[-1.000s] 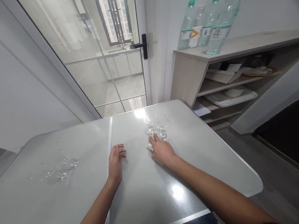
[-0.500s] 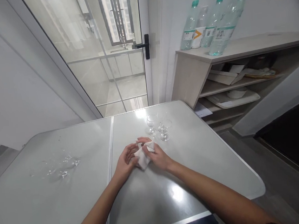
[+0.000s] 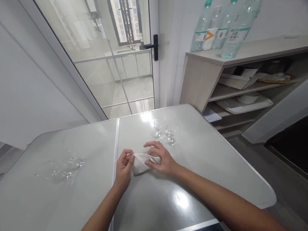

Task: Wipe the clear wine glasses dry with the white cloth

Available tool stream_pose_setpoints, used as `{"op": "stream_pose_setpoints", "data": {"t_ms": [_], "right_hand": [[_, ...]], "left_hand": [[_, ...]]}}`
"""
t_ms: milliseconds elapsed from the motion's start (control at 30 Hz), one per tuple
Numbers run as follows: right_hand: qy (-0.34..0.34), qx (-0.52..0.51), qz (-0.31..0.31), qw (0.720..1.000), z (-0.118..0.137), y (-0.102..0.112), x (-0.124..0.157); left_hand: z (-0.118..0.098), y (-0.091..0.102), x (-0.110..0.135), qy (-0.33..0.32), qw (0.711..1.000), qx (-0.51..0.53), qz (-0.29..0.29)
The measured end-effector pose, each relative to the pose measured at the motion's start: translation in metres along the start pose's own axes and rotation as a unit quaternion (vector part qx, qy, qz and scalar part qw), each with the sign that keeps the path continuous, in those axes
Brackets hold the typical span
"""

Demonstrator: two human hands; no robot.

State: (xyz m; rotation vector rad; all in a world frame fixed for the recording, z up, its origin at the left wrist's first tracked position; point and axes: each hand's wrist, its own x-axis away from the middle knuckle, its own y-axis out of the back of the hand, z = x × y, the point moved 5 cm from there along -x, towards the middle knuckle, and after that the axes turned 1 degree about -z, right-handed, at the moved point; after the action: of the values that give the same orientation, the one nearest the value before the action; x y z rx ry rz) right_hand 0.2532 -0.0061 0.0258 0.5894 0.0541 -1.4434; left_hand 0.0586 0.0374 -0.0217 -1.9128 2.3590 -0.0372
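One white cloth (image 3: 141, 164) is stretched between the two hands over the near middle of the desk (image 3: 152, 210), just right of the metal seam (image 3: 115, 142). It is plain and soft-looking, with a taut upper edge, a loose lower corner hanging toward the person, and a folded part bunched at its right end. Whether the lower corner touches the desk cannot be told.

The left hand (image 3: 124, 166) is nearly closed, thumb and curled fingers pinching the cloth's upper left corner. The right hand (image 3: 163, 159) is partly open, its thumb laid on the cloth's front, one finger reaching forward and leftward clear of it, and the bunched end held within the grip. Both forearms angle inward from the near edge.

Clear stemmed glasses (image 3: 172, 140) stand just beyond the right hand.
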Motion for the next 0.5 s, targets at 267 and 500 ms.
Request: {"op": "stream_pose_setpoints", "data": {"t_ms": [267, 500], "right_hand": [[-0.080, -0.091, 0.096, 0.988, -0.006, -0.011, 0.005], [-0.187, -0.286, 0.019, 0.940, -0.018, -0.013, 0.004]], "left_hand": [[0.007, 0.002, -0.003, 0.031, 0.998, 0.057, -0.018], [0.005, -0.005, -0.003, 0.061, 0.994, 0.090, -0.009]]}}
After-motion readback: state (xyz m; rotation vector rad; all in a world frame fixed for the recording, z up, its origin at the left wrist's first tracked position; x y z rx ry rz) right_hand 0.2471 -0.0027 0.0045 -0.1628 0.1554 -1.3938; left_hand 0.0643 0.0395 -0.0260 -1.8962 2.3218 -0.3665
